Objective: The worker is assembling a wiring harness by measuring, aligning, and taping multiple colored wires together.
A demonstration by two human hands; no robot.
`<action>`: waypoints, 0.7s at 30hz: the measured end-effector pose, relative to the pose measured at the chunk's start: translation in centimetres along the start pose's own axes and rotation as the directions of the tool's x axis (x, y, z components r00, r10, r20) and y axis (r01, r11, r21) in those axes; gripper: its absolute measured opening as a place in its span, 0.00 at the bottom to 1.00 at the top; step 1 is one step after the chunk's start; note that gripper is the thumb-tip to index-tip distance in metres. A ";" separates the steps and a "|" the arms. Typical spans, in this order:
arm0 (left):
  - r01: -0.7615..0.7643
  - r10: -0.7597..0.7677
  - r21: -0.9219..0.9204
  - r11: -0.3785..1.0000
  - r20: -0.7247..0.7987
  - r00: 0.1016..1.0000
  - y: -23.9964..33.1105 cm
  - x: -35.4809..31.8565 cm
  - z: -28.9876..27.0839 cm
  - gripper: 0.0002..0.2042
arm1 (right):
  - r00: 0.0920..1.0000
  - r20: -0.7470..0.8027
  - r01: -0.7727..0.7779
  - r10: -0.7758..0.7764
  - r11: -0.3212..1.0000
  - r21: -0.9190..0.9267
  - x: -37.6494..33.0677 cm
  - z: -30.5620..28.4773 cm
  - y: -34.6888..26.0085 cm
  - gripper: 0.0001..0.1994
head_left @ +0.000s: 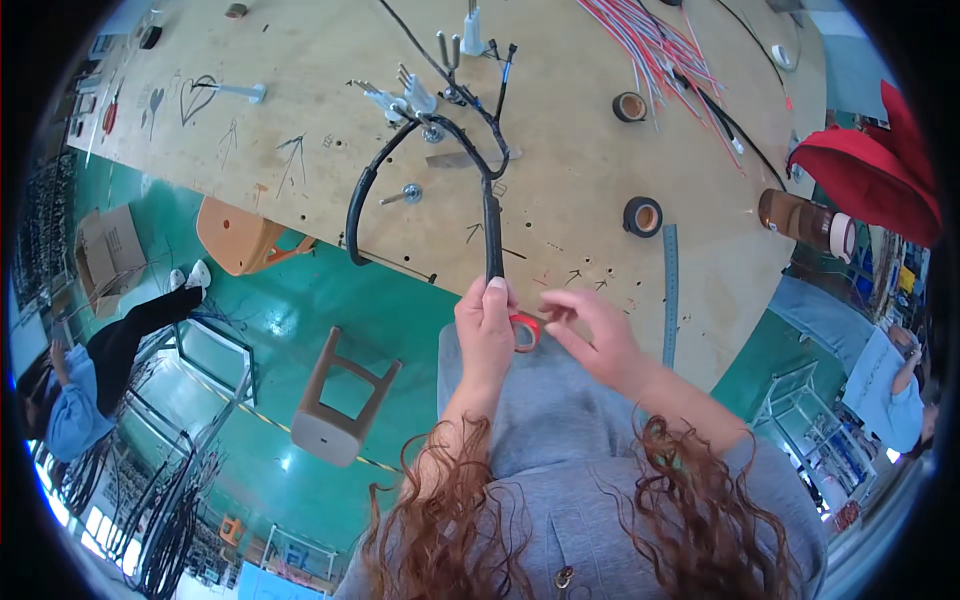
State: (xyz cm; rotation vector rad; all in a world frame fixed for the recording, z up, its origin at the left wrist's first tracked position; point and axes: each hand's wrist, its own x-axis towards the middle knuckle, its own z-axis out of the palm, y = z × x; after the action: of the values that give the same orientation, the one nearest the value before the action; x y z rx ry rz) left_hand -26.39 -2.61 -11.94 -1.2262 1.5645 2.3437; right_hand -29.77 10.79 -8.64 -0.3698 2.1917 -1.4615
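Note:
My left hand (pixel 485 325) is closed around the near end of a wiring harness (pixel 492 235) wrapped in black tape, with the thumb pressed on top. From there the harness runs away over the table and forks. One black branch bends left and curls over the table edge, while thinner ones run to upright metal pegs (pixel 448 50). Beside my left fingers hangs a small roll of red tape (pixel 525 333); how it is held there is partly hidden. Just right of the roll, my right hand (pixel 595 335) has its fingers bent and apart, with nothing visible between them.
Rolls of black tape (pixel 642 216) and a blue-grey ruler (pixel 670 295) lie on the wooden table (pixel 570 170). Red and white wires (pixel 655 50) spread at the far right, near a brown jar (pixel 805 222) and red cloth (pixel 870 180). Stools (pixel 330 430) stand left; people sit at both sides.

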 end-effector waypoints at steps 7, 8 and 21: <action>0.059 -0.060 0.050 0.997 0.022 0.998 1.3 -0.2 -0.4 0.14 | 0.797 0.342 0.598 -0.498 0.728 -0.334 3.6 -1.7 -0.2 0.07; 0.055 -0.057 0.059 0.997 0.034 0.998 1.5 -0.3 -0.4 0.14 | 0.797 0.375 0.595 -0.473 0.722 -0.354 4.1 -1.6 -0.4 0.06; 0.082 -0.094 -0.144 0.986 -0.080 0.992 0.8 -0.6 -0.4 0.14 | 0.885 0.366 -0.458 0.289 0.681 0.571 0.9 0.8 0.9 0.07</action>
State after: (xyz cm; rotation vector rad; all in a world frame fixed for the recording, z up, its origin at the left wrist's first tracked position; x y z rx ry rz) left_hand -26.07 -3.10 -11.02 -1.4136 1.3577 2.4102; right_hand -30.04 10.09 -9.91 0.1403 1.3290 -1.6964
